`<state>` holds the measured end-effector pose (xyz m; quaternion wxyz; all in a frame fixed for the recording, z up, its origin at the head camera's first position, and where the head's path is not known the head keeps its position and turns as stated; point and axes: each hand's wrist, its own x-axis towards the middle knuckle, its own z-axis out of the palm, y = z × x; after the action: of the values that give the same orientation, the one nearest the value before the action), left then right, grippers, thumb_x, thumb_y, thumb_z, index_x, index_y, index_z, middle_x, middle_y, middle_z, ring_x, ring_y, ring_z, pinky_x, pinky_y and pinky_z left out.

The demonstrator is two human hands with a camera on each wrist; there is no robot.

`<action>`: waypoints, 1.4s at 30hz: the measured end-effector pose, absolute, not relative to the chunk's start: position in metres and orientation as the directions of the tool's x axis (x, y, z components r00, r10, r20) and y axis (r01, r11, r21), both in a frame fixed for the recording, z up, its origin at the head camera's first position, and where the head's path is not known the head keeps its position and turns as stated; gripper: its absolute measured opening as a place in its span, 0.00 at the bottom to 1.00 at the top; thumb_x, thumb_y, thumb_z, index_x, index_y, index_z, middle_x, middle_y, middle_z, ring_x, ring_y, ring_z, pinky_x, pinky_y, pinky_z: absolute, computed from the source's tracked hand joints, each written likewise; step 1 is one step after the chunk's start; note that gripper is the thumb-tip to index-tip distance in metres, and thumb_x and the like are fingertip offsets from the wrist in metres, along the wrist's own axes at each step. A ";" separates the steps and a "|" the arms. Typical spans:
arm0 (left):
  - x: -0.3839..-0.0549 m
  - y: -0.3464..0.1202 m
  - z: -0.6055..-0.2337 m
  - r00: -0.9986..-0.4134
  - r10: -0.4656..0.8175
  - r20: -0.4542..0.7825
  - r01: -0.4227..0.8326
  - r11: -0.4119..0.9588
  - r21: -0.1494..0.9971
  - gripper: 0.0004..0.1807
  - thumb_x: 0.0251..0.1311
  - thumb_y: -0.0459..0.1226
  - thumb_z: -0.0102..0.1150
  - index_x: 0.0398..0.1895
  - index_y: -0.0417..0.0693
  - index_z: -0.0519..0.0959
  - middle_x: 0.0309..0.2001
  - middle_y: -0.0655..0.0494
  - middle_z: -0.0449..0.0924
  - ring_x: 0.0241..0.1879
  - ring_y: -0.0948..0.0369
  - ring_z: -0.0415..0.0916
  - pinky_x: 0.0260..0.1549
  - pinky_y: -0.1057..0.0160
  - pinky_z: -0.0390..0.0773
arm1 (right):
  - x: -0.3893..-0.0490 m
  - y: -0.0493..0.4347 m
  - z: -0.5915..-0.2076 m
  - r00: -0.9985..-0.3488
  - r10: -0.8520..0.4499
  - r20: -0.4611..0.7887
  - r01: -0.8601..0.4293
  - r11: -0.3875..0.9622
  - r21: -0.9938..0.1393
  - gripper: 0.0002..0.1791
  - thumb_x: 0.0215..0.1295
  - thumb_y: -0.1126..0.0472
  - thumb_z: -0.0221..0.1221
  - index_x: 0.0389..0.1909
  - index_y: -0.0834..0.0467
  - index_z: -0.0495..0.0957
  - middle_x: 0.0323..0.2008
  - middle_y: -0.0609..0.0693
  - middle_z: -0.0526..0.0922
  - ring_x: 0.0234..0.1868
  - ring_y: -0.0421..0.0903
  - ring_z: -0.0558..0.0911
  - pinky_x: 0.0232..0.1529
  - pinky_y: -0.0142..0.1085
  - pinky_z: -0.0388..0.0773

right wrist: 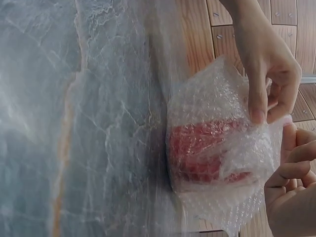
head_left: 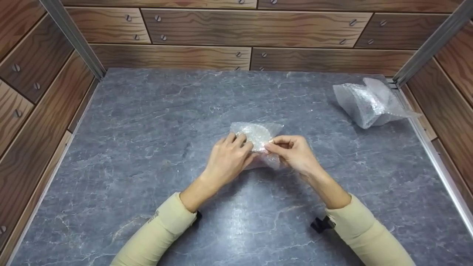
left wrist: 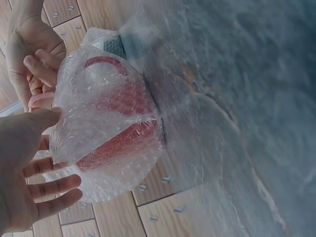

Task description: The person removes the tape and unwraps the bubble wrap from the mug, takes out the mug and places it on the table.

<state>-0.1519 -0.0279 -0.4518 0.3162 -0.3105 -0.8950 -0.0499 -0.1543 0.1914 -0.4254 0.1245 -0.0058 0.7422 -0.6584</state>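
Note:
In the middle of the table stands a red mug [left wrist: 126,98] wrapped in clear bubble wrap [right wrist: 197,98]; its curved handle shows through in the left wrist view. My left hand [head_left: 229,155] holds the gathered wrap on top, thumb against its folded edge, the other fingers spread along the side. On the other side, my right hand [head_left: 295,153] has thumb and forefinger pinched together at the top of the bundle. A small pink strip [left wrist: 40,99], curved like tape, shows at the right fingertips. Fingers partly hide where it meets the wrap.
Another bubble-wrapped bundle [head_left: 369,103] lies at the far right corner of the grey marbled table [head_left: 147,111]. Wood-patterned panels [head_left: 251,27] and metal rails [head_left: 436,159] border the table. A black wrist mount [head_left: 322,224] sits by the right cuff.

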 end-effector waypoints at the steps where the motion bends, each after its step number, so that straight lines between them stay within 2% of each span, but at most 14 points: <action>1: -0.152 -0.028 -0.452 -0.607 0.527 0.595 0.587 0.802 -0.112 0.17 0.66 0.55 0.68 0.36 0.53 0.83 0.39 0.58 0.85 0.37 0.59 0.81 0.28 0.67 0.83 | -0.155 0.192 -0.425 -0.970 -0.170 -0.174 0.154 0.127 -0.980 0.05 0.70 0.65 0.67 0.34 0.53 0.88 0.23 0.39 0.87 0.13 0.33 0.66 0.15 0.24 0.63; 7: -0.151 -0.029 -0.451 -0.602 0.540 0.588 0.585 0.800 -0.135 0.17 0.68 0.56 0.66 0.34 0.53 0.82 0.39 0.59 0.84 0.37 0.60 0.81 0.27 0.68 0.82 | -0.161 0.194 -0.421 -0.972 -0.171 -0.162 0.144 0.114 -0.983 0.03 0.70 0.64 0.67 0.35 0.55 0.87 0.25 0.40 0.89 0.13 0.33 0.66 0.14 0.23 0.60; 11: -0.151 -0.031 -0.450 -0.591 0.550 0.590 0.593 0.792 -0.145 0.17 0.67 0.56 0.66 0.35 0.53 0.82 0.40 0.59 0.85 0.37 0.61 0.82 0.31 0.68 0.85 | -0.167 0.195 -0.417 -0.973 -0.166 -0.159 0.142 0.112 -0.984 0.03 0.71 0.62 0.67 0.36 0.57 0.86 0.25 0.41 0.89 0.13 0.33 0.66 0.14 0.24 0.61; 17: -0.151 -0.032 -0.451 -0.587 0.553 0.591 0.606 0.784 -0.132 0.17 0.67 0.55 0.67 0.36 0.53 0.83 0.40 0.59 0.86 0.37 0.61 0.82 0.30 0.68 0.84 | -0.177 0.196 -0.412 -0.979 -0.147 -0.143 0.129 0.100 -0.987 0.08 0.69 0.58 0.69 0.38 0.60 0.86 0.25 0.41 0.89 0.13 0.33 0.67 0.14 0.23 0.61; 27: -0.151 -0.032 -0.449 -0.587 0.560 0.584 0.604 0.784 -0.145 0.17 0.67 0.56 0.67 0.36 0.53 0.84 0.42 0.59 0.86 0.37 0.61 0.82 0.27 0.69 0.83 | -0.189 0.194 -0.406 -0.986 -0.128 -0.109 0.098 0.094 -0.991 0.05 0.69 0.59 0.70 0.35 0.56 0.86 0.24 0.40 0.88 0.13 0.33 0.67 0.14 0.23 0.62; 37: -0.152 -0.033 -0.450 -0.588 0.561 0.583 0.612 0.780 -0.134 0.16 0.65 0.55 0.68 0.37 0.53 0.84 0.41 0.59 0.85 0.38 0.60 0.81 0.30 0.67 0.84 | -0.200 0.194 -0.403 -0.988 -0.137 -0.069 0.052 0.122 -0.991 0.08 0.69 0.58 0.70 0.38 0.60 0.87 0.27 0.40 0.90 0.13 0.33 0.68 0.13 0.23 0.61; 42: -0.152 -0.032 -0.449 -0.586 0.560 0.585 0.610 0.781 -0.137 0.17 0.64 0.56 0.69 0.36 0.53 0.85 0.40 0.60 0.85 0.37 0.60 0.81 0.29 0.68 0.84 | -0.207 0.192 -0.402 -0.988 -0.133 -0.079 0.063 0.120 -0.991 0.04 0.69 0.60 0.70 0.36 0.56 0.87 0.26 0.40 0.90 0.13 0.33 0.68 0.14 0.23 0.63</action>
<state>-0.1524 -0.0323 -0.4488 0.3145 -0.3287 -0.8897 -0.0392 -0.2066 0.1918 -0.4017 0.0736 -0.0235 0.7448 -0.6628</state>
